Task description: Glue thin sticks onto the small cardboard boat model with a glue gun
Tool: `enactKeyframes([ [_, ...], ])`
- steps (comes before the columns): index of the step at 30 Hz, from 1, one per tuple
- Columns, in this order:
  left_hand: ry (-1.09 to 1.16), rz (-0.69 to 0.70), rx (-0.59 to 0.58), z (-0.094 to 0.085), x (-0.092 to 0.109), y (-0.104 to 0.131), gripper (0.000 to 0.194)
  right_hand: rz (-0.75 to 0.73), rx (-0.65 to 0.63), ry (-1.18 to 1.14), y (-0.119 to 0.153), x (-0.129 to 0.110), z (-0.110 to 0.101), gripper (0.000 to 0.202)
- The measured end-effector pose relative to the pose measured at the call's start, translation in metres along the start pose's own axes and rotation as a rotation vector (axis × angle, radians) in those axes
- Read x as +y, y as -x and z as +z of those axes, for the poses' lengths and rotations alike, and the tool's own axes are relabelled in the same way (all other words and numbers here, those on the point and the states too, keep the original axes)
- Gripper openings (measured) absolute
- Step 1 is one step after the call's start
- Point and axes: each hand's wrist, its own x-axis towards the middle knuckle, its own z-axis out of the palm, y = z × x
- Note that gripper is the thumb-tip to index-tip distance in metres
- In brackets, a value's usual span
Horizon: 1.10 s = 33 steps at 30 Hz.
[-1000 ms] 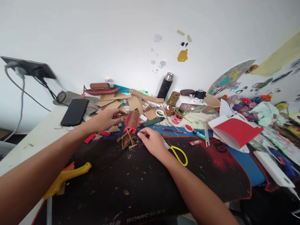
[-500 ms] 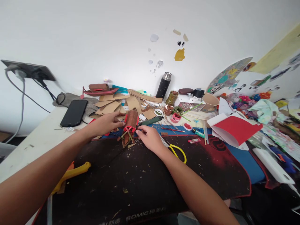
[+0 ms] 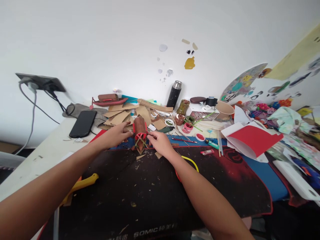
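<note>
A small model with an arched brown roof, red sides and crossed green sticks at its near end stands at the back edge of the black mat. My left hand is at its left side, with the fingertips against the red edge. On the other side my right hand has thumb and index finger pinched at the red edge. The model sits between both hands. Its underside is hidden. Yellow-handled scissors lie partly under my right forearm. Beside my left forearm is a yellow-handled tool.
Cardboard scraps pile up behind the model, with a red model boat at the back. A black flask, paint jars and a lid of red paint stand to the right. A phone lies left; red paper lies right.
The model now stands straighter, facing me more, and both hands have shifted slightly with it. The view has tilted a little, and my right forearm covers more of the scissors.
</note>
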Motion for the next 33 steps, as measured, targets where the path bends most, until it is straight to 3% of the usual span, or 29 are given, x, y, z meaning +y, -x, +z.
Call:
enactKeyframes([
  [11, -0.063, -0.011, 0.052, 0.0, 0.008, 0.007, 0.101, -0.061, 0.09, 0.077, 0.007, 0.008, 0.003, 0.025],
  [17, -0.147, 0.036, 0.113, -0.009, 0.009, 0.024, 0.082, -0.078, 0.187, 0.06, 0.017, 0.015, 0.001, 0.028],
  [24, -0.198, 0.073, 0.126, -0.006, 0.007, 0.04, 0.075, -0.087, 0.161, 0.096, 0.027, 0.012, -0.001, 0.024],
  [28, -0.084, -0.007, 0.15, -0.005, 0.006, 0.035, 0.076, -0.074, 0.155, 0.101, 0.025, 0.013, 0.0, 0.024],
  [33, -0.104, -0.069, 0.217, -0.005, 0.011, 0.01, 0.074, -0.027, 0.144, 0.08, 0.021, 0.015, 0.005, 0.029],
])
